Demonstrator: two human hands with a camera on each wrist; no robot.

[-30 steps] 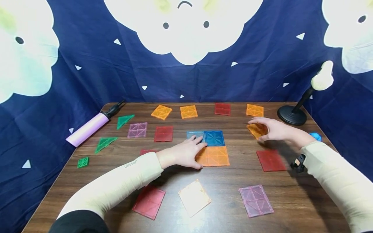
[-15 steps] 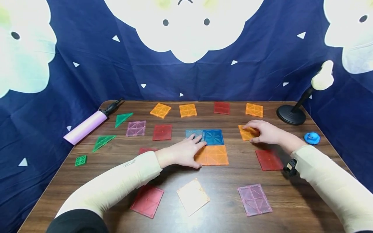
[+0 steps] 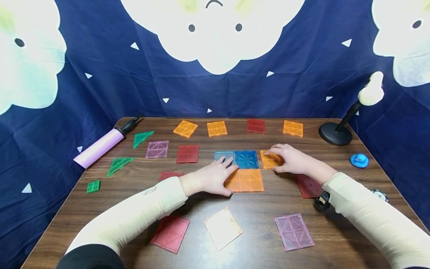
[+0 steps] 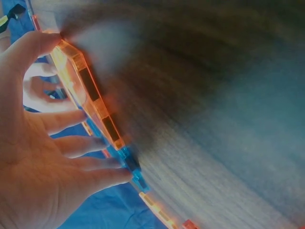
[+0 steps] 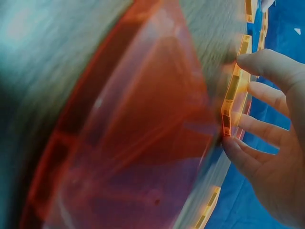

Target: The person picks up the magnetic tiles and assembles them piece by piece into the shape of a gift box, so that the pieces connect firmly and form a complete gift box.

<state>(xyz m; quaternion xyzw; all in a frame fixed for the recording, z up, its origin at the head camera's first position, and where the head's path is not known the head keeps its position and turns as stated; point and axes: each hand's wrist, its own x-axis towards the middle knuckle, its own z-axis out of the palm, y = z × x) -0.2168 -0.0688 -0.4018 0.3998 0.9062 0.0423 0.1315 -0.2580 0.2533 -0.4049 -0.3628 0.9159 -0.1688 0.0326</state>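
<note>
In the head view a block of magnetic tiles lies mid-table: a light blue tile point(image 3: 220, 154), a dark blue tile point(image 3: 246, 160) and two orange tiles point(image 3: 251, 181) in front. My left hand point(image 3: 215, 177) rests over the block's left side, fingers spread; the left wrist view has its thumb at the orange edge point(image 4: 88, 78) and fingertips by the blue edge point(image 4: 133, 169). Fingers and thumb of my right hand point(image 3: 292, 160) grip another orange tile point(image 3: 267, 160) by its edges, flat on the table. A narrow gap separates it from the dark blue tile.
Red tiles point(image 3: 187, 154), purple tiles point(image 3: 294, 232), a whitish tile point(image 3: 223, 228) and green triangles point(image 3: 120, 165) lie around. Further orange tiles point(image 3: 293, 127) line the back. A pump point(image 3: 100, 147) stands left; a microphone stand point(image 3: 336, 133) and blue duck point(image 3: 359, 160) sit right.
My right hand has slid its orange tile leftward and slightly nearer, up beside the dark blue tile, and the tile has straightened. My left hand has stayed on the block.
</note>
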